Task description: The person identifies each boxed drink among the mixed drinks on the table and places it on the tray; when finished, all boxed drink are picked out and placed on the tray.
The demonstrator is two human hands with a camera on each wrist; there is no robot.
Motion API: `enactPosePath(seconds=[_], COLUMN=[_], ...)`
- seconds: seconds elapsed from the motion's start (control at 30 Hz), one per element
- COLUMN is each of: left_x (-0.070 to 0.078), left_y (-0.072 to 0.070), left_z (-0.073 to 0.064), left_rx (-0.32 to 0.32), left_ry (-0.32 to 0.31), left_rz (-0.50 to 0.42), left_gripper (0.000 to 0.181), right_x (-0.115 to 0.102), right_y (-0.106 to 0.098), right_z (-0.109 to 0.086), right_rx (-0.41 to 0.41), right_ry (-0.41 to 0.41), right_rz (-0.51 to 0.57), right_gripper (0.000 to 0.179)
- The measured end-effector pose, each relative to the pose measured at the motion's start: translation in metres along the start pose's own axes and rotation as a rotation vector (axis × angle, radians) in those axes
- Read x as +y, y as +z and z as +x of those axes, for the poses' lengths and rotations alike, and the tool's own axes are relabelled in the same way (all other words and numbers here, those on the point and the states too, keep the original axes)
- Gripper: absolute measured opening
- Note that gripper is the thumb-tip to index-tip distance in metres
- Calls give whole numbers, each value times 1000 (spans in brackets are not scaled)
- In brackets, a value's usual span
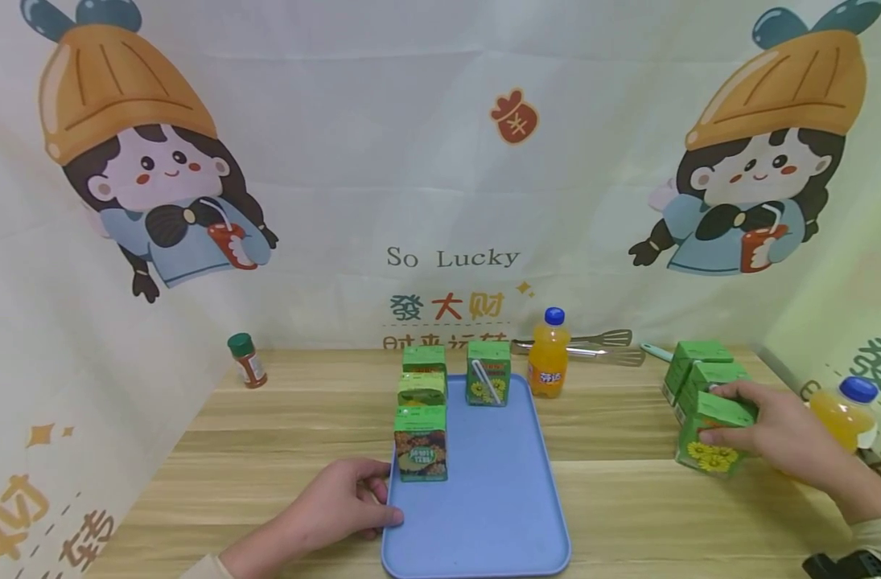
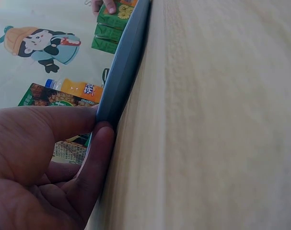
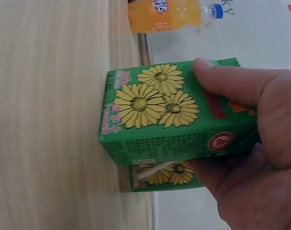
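My left hand pinches the left rim of the blue tray between thumb and fingers; the left wrist view shows the tray edge in that pinch. Three drink cartons stand in a row along the tray's left side, the nearest a carton with a brown picture. A green carton with yellow flowers and a straw is at the tray's far right corner. On the right, my right hand grips the nearest flower-printed drink carton, thumb on its front. Two similar green cartons stand behind it.
An orange drink bottle stands just beyond the tray's right edge, with metal kitchen utensils behind it. Another orange bottle is beside my right wrist. A spice jar with a green lid stands at the far left.
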State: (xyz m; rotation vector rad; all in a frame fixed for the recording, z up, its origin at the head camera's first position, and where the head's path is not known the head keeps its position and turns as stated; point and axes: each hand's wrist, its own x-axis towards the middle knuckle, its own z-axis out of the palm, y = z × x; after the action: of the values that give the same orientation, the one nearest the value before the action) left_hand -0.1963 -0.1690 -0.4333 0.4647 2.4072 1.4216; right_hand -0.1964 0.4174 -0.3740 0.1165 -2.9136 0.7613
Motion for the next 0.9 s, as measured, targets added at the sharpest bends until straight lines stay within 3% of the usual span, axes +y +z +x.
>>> enactPosePath(seconds=[0.27, 0.5, 0.63, 0.77, 0.9], left_x=[1, 3, 3, 3, 2], left_y=[0, 0, 0, 0, 0], left_z=[0, 0, 0, 0, -1], left_rx=[2, 4, 1, 0, 0], left_ry=[7, 7, 4, 1, 3], left_rz=[8, -1, -3, -1, 6], left_gripper=[70, 69, 69, 69, 70], right_x=[9, 18, 19, 24, 30], right_y=[11, 20, 26, 32, 36], right_z=[-1, -1, -3, -4, -4], right_rx=[-42, -62, -59, -64, -93], right_ry=[75, 127, 91, 37, -60], right_rz=[212, 249, 311, 439, 569], right_gripper=[74, 77, 68, 57, 48])
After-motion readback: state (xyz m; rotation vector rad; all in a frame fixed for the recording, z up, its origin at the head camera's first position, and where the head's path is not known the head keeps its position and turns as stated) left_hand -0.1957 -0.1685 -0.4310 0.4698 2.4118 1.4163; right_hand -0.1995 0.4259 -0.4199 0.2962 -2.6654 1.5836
